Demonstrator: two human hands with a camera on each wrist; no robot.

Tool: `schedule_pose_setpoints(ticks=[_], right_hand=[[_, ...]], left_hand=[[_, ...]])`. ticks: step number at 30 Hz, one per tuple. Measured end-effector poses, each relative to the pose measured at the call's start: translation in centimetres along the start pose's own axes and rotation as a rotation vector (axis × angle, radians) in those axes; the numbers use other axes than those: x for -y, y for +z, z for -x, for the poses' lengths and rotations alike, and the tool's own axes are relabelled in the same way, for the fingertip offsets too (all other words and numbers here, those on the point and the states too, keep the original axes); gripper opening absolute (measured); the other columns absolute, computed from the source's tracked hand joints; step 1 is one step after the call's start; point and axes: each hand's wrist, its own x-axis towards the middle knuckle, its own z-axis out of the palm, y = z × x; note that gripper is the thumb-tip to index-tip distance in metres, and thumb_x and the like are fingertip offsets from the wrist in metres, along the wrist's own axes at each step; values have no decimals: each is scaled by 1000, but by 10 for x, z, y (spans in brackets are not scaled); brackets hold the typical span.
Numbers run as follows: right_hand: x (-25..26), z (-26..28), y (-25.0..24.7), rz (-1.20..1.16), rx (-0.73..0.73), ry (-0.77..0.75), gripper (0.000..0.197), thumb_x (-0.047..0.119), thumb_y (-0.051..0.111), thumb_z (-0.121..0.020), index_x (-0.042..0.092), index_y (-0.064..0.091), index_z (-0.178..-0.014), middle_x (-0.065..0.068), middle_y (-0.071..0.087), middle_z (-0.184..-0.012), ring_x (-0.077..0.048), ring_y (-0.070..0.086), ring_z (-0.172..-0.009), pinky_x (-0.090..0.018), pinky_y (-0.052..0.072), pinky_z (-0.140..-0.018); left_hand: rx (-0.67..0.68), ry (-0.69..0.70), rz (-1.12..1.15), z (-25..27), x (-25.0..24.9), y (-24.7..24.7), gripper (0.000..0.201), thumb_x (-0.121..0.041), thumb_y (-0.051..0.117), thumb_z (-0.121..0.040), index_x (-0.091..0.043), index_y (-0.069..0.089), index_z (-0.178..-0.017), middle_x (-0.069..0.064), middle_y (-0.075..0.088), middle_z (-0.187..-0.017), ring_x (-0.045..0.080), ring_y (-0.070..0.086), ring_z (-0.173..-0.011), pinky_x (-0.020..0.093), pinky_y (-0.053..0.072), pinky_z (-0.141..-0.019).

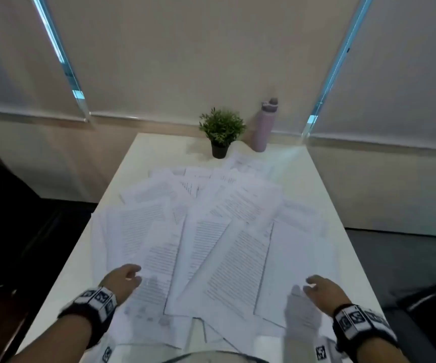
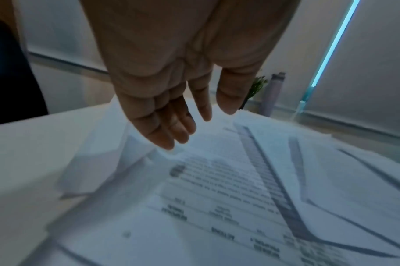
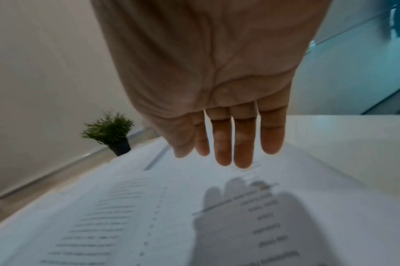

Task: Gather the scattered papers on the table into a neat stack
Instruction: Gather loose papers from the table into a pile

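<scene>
Several printed white papers (image 1: 211,231) lie scattered and overlapping across the white table (image 1: 316,179). My left hand (image 1: 126,280) hovers palm down over the near left sheets, fingers straight and relaxed, holding nothing. In the left wrist view the left hand (image 2: 183,126) hangs just above a crumpled sheet edge (image 2: 117,153). My right hand (image 1: 319,286) hovers over the near right sheets, fingers extended. In the right wrist view the right hand (image 3: 228,153) floats above a printed page (image 3: 149,216) and casts a shadow on it.
A small potted plant (image 1: 221,132) and a lilac bottle (image 1: 264,127) stand at the table's far edge. Blinds cover the wall behind. Dark floor lies left, and a dark object (image 1: 421,305) sits by the right near corner.
</scene>
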Motion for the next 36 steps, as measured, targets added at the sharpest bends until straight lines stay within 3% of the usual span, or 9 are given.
schedule_pose_setpoints(ticks=[4,9,14,18,22,26,30,34,36], right_hand=[[7,-11,20,-76,-7,46,39,35,50,-92,14,56,-125,-10,56,-132,-26,53,-121,-29,38,-100],[20,-8,42,-10,-32,85,45,36,50,-91,23,47,-133,-16,42,-136,-35,49,-122,-43,43,-101],[36,7,62,103,-19,-84,42,32,47,-93,27,44,-134,-4,34,-147,-26,38,-132,-41,39,-103],[54,22,80,261,-1,-252,45,30,43,-94,25,38,-139,-2,25,-152,-26,32,-135,-38,35,-106],[59,24,91,291,-6,-384,46,28,44,-92,26,42,-138,1,29,-153,-24,35,-134,-37,34,-107],[47,12,73,160,-206,-146,50,37,48,-92,28,39,-140,-3,27,-154,-26,35,-135,-40,36,-107],[36,-2,59,-45,-160,222,73,44,58,-85,31,20,-146,-9,22,-151,-34,35,-130,-47,35,-103],[43,-15,61,-199,-167,257,83,37,62,-84,27,11,-149,-17,31,-145,-38,39,-127,-49,36,-104],[49,-18,62,-195,-151,274,83,39,60,-84,25,10,-149,-14,35,-146,-37,36,-131,-51,32,-106]], left_hand=[[55,-94,-100,-5,-8,15,43,-26,53,-90,-18,47,-133,8,53,-137,26,52,-121,27,40,-95],[53,-79,-121,-3,-14,42,49,-36,56,-86,-18,49,-131,12,50,-138,28,55,-119,33,44,-100],[99,-59,-29,2,-42,67,55,-41,55,-88,-17,42,-136,8,56,-132,27,54,-117,31,40,-96],[112,14,50,6,-50,82,76,-35,68,-80,-18,29,-143,11,60,-126,23,57,-102,26,41,-85],[85,71,41,14,-52,89,75,-18,70,-79,-13,30,-142,12,52,-134,26,54,-114,26,40,-91],[23,95,43,21,-45,75,57,-11,64,-83,-8,41,-135,15,58,-126,25,56,-109,24,39,-87],[-39,14,56,28,-18,49,54,-9,62,-83,-8,43,-133,15,60,-122,23,56,-100,28,41,-87],[0,-100,45,31,5,35,51,-4,62,-79,-7,46,-127,9,60,-104,22,53,-88,27,42,-79],[5,-115,5,32,9,35,48,-14,63,-83,-8,47,-127,11,62,-113,25,56,-95,28,42,-82]])
